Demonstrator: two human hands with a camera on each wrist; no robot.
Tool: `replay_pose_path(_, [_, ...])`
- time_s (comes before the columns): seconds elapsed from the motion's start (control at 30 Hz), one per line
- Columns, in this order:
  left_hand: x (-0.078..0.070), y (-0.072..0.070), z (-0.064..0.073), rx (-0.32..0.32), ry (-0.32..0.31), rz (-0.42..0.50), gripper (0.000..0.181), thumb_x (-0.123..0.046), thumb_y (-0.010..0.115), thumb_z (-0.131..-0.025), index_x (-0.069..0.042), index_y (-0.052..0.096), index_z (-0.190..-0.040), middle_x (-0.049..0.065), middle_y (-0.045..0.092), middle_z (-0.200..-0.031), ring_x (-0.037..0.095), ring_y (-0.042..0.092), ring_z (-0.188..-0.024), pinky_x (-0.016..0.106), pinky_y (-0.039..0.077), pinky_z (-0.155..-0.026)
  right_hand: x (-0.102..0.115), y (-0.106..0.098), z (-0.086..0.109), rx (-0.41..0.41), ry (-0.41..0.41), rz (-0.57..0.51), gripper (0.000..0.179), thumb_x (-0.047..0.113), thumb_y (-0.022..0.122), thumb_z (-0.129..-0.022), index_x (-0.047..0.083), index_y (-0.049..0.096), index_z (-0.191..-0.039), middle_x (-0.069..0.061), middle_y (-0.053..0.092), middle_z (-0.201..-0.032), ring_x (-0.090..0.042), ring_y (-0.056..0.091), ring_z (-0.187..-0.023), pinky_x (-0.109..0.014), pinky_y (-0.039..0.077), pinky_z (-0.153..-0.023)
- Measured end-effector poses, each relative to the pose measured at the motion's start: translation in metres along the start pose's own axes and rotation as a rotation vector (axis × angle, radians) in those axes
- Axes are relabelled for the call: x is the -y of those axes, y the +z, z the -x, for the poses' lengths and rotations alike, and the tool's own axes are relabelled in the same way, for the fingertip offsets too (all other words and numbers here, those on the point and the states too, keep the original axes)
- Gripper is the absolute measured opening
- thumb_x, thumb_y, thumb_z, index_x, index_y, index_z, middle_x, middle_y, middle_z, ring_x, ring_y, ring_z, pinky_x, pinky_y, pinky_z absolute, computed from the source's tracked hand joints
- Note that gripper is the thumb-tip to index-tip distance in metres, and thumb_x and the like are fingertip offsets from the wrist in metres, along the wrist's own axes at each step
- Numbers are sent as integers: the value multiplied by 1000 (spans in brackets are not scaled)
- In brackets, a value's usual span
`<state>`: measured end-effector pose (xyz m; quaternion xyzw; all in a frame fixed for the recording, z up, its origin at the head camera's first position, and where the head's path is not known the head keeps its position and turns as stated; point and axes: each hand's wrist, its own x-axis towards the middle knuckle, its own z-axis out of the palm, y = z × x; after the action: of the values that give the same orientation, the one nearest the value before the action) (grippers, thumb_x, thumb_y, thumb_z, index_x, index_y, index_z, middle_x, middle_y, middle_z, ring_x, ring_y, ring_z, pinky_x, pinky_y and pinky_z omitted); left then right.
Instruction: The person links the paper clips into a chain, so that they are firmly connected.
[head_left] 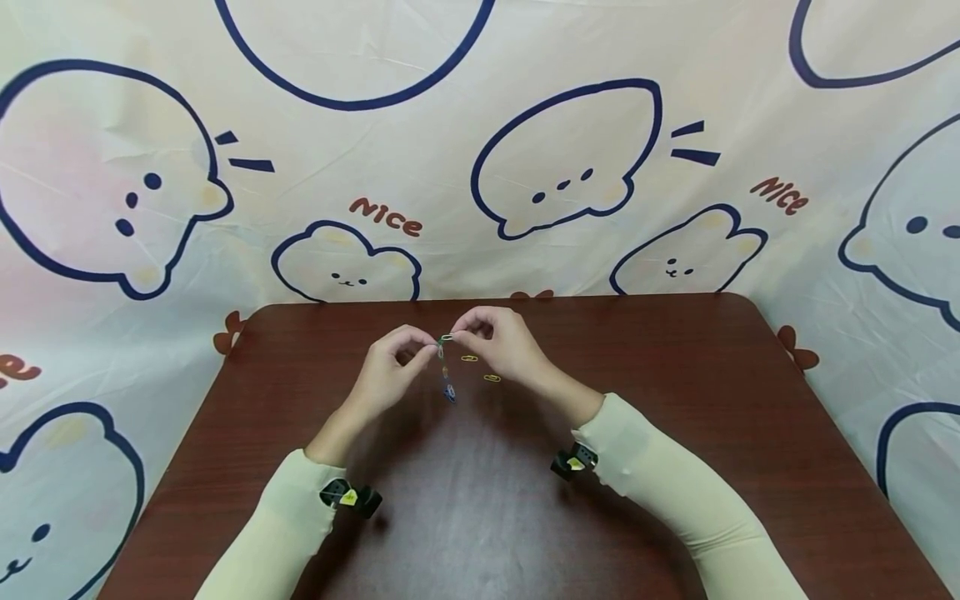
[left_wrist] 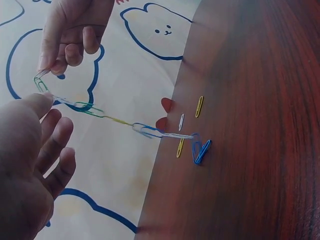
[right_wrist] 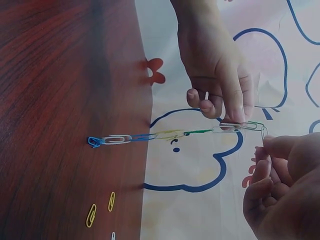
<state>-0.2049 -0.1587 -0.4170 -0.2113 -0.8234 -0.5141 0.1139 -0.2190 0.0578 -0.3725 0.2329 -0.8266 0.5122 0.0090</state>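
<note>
A chain of linked coloured paper clips (head_left: pixel 446 372) hangs from my left hand (head_left: pixel 386 371), whose thumb and forefinger pinch it near its top end. In the left wrist view its links run through white, green (left_wrist: pixel 90 108), yellow (left_wrist: pixel 118 120) and blue (left_wrist: pixel 147 130), with blue clips (left_wrist: pixel 199 152) bunched at the low end. My right hand (head_left: pixel 510 346) pinches a white paper clip (right_wrist: pixel 265 132) between thumb and forefinger. This clip meets the top green paper clip (left_wrist: pixel 41 85) right beside the left fingertips. Both hands are raised above the far part of the table.
Two loose yellow paper clips (head_left: pixel 469 358) and a small white paper clip (left_wrist: pixel 181 122) lie on the brown table (head_left: pixel 675 400), under and beside the hands. Behind the table's far edge hangs a pale cloth (head_left: pixel 450 167) with cartoon outlines.
</note>
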Motion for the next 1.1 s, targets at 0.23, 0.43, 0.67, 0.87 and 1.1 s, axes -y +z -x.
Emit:
replay_pose_path(0.23, [2,0,-1,-3,28,27,6,-8,71,-96,-5,72,-101,6,67,-92,22,61,-73,26,52,-65,0,0,0,2,-4,-4,7,14,74,-95,7,74,-96,-2,68,-81,-18,56,-67,-26,48,-58])
replay_pose_path(0.43, [-1,0,-4,-8,24,31,8,-8,71,-96,-5,72,-103,8,67,-92,27,60,-71,24,50,-63,0,-1,1,1,3,-4,7,15,75,-94,8,74,-96,-1,68,-82,-18,56,-68,-26,48,-59])
replay_pose_path(0.67, [-8,2,-8,8,-5,12,11,-2,69,-96,1,70,-106,16,68,-97,34,59,-74,24,48,-63,-3,2,1,-8,-7,-5,6,14,74,-95,8,74,-95,-1,68,-81,-17,56,-67,-25,48,-58])
replay_pose_path(0.87, [-36,-2,-5,15,13,7,7,1,68,-96,5,69,-101,16,66,-91,22,59,-71,27,51,-63,-4,7,0,-1,-21,-21,6,14,74,-95,7,74,-96,-3,69,-82,-16,59,-66,-25,50,-59])
replay_pose_path(1.1, [-47,-7,-3,6,31,15,5,3,66,-96,6,69,-99,16,65,-90,24,60,-71,31,52,-64,-5,7,0,6,-28,-42,8,14,75,-94,7,74,-98,-3,71,-83,-16,61,-67,-28,54,-62])
